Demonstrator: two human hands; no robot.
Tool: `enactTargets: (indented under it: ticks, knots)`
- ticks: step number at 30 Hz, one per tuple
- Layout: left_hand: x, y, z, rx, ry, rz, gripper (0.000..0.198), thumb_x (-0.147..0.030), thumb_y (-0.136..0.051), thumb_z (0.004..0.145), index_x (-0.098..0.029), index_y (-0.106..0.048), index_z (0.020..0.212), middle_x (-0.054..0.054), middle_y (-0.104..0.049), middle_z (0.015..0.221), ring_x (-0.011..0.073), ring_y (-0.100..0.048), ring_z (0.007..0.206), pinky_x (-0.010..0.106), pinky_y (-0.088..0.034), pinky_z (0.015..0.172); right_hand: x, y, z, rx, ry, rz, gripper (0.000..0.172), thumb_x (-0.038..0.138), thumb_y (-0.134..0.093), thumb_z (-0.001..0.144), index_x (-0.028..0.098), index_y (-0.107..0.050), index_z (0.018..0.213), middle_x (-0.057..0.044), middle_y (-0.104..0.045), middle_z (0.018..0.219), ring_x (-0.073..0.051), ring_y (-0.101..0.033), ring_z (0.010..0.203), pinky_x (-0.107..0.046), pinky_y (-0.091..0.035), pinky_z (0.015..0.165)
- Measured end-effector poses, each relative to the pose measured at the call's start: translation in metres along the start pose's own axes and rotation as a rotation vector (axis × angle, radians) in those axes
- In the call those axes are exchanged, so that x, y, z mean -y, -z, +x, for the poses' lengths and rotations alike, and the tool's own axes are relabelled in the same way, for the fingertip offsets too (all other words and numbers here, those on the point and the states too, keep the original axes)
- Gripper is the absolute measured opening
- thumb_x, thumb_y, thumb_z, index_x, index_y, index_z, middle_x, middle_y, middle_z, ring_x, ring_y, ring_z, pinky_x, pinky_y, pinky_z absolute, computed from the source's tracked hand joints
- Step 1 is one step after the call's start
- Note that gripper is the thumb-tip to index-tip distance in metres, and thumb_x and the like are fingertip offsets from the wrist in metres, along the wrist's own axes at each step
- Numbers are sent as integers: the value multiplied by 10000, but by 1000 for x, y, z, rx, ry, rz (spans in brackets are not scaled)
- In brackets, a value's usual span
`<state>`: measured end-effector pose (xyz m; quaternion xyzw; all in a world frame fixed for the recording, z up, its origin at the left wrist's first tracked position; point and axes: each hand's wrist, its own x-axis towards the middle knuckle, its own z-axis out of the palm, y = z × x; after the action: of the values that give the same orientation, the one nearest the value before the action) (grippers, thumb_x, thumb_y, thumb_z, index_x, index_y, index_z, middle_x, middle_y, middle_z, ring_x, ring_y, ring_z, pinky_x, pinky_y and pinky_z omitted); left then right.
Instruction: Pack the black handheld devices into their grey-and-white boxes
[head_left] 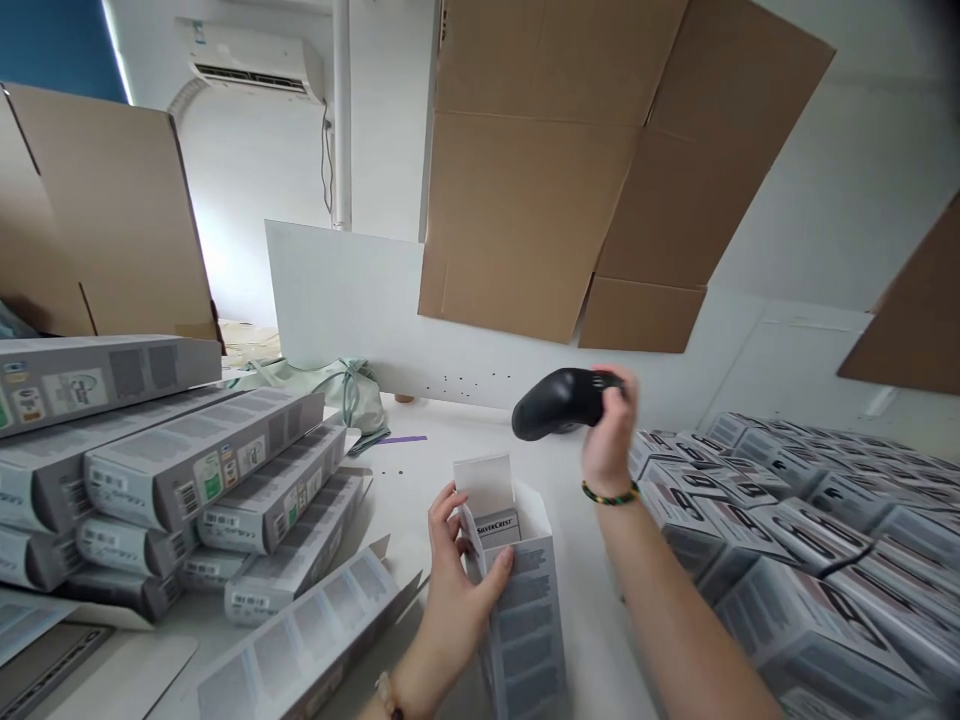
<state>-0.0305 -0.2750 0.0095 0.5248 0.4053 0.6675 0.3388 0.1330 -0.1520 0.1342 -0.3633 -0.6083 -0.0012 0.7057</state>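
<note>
My left hand (466, 590) grips the upper end of a tall grey printed carton (525, 610), thumb on the front face and fingers around the left side. The carton's top is open, with a white flap (484, 480) standing up. Inside its mouth shows a grey piece marked SILVERCREST (497, 527). Above and to the right of the opening, my right hand (613, 440) holds a smooth black rounded device (562, 402) by its right end. The device is apart from the carton, and its exact kind cannot be made out.
Flat-lying grey cartons (202, 450) are stacked on the left, with an open-ended one (315, 640) in front. Rows of upright cartons (795, 540) fill the right. At the back are a pale green cloth bag (337, 390), a purple strip (403, 439) and large cardboard sheets (540, 200).
</note>
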Motion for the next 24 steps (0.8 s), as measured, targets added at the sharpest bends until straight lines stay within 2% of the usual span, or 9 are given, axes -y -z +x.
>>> enactTargets:
  ticks: [1, 3, 5, 8, 11, 17, 19, 22, 24]
  knots:
    - [-1, 1, -1, 24, -20, 19, 551, -388, -684, 802, -316, -365, 1245, 109, -197, 1550, 274, -499, 1259, 427, -461, 969, 22, 16, 0, -116, 53, 109, 368, 369, -206, 963, 235, -517, 1107, -62, -542, 1089, -239, -545, 1066, -414, -442, 917]
    - [-3, 2, -4, 54, -63, 57, 538, -371, -683, 807, -318, -369, 1240, 108, -208, 1541, 285, -478, 1282, 448, -451, 981, 62, 43, -6, -97, 106, 272, 362, 376, -227, 945, 239, -541, 1061, -57, -547, 1018, -234, -575, 942, -387, -466, 811]
    - [-4, 2, -6, 71, -130, 93, 524, -344, -685, 810, -324, -379, 1234, 100, -219, 1532, 289, -462, 1298, 459, -444, 988, 94, 58, -19, 32, 143, 280, 312, 393, -326, 922, 237, -556, 1063, -57, -559, 1006, -233, -573, 905, -382, -469, 785]
    - [-5, 0, -9, 105, -245, 135, 562, -320, -700, 799, -340, -368, 1252, 99, -220, 1516, 315, -419, 1332, 484, -441, 983, 116, 63, -45, 373, 161, 117, 246, 348, -430, 906, 231, -539, 1093, -52, -586, 994, -215, -576, 883, -367, -485, 783]
    - [-3, -1, -11, 148, -329, 131, 643, -305, -700, 797, -360, -301, 1298, 116, -183, 1514, 339, -396, 1343, 501, -457, 948, 114, 60, -66, 681, 64, -66, 216, 319, -438, 921, 215, -532, 1085, -62, -618, 977, -221, -580, 878, -394, -500, 797]
    - [4, -1, -10, 242, -418, 171, 584, -274, -650, 859, -378, -298, 1313, 122, -204, 1494, 317, -424, 1320, 512, -453, 959, 81, 72, -75, 990, -66, -192, 155, 296, -609, 881, 214, -659, 1002, -85, -673, 1073, -312, -483, 1196, -511, -395, 1031]
    - [3, 0, -9, 282, -447, 207, 539, -278, -628, 882, -390, -335, 1320, 103, -214, 1483, 302, -422, 1324, 504, -450, 986, 67, 80, -78, 999, -106, -20, 215, 398, -591, 910, 245, -687, 1027, -70, -655, 1118, -286, -500, 1193, -482, -376, 1063]
    - [-3, 3, -8, 311, -431, 225, 438, -299, -589, 911, -384, -399, 1297, 84, -210, 1489, 291, -423, 1326, 499, -433, 1027, 46, 83, -88, 793, -323, 305, 358, 545, -430, 965, 296, -662, 1076, -55, -582, 1235, -236, -506, 1233, -407, -401, 1062]
    - [-9, 4, -7, 341, -376, 254, 252, -322, -564, 921, -314, -519, 1168, 87, -213, 1489, 300, -447, 1300, 495, -432, 1031, 37, 78, -98, 678, -506, 458, 383, 576, -424, 958, 352, -543, 1245, -36, -493, 1382, -208, -502, 1263, -377, -421, 1052]
